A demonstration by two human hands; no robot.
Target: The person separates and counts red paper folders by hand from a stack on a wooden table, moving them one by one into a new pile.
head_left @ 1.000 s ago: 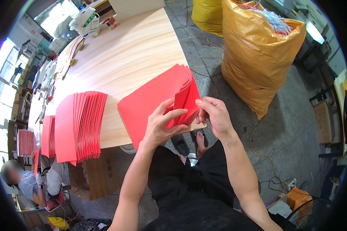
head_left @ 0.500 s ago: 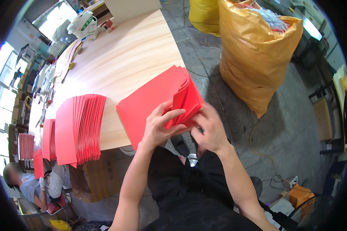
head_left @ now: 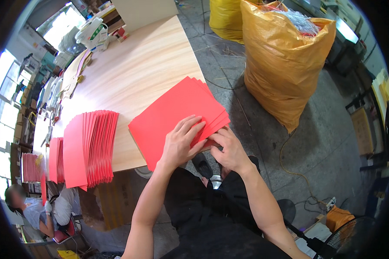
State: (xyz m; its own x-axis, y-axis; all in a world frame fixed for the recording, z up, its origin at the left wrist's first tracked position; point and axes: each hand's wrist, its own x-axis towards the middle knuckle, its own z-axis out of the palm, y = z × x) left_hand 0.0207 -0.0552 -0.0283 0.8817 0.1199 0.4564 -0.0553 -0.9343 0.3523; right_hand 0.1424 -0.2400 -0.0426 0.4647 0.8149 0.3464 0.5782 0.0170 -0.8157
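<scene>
A stack of red paper sheets [head_left: 173,108] lies at the table's near right corner, slightly fanned at its right side. Flat on top of it rests my left hand [head_left: 180,142], fingers stretched out and thumb reaching toward the near edge. My right hand [head_left: 229,149] is at the near right edge of the stack, its fingers curled round the sheet edges; some fingertips are hidden by the paper. To the left, a fanned row of red folded sheets [head_left: 90,146] stands on the table, with a smaller red bundle [head_left: 56,159] beside it.
The wooden table [head_left: 147,56] reaches away from me, with a white bucket [head_left: 92,32] and tools along its left side. A large orange sack [head_left: 285,64] full of shreds stands on the floor at right. A seated co-worker [head_left: 36,213] is at lower left.
The upper sheets, bent up at the right side before, now lie flat. My left hand has flattened onto them, and my right hand has moved slightly left and down along the edge.
</scene>
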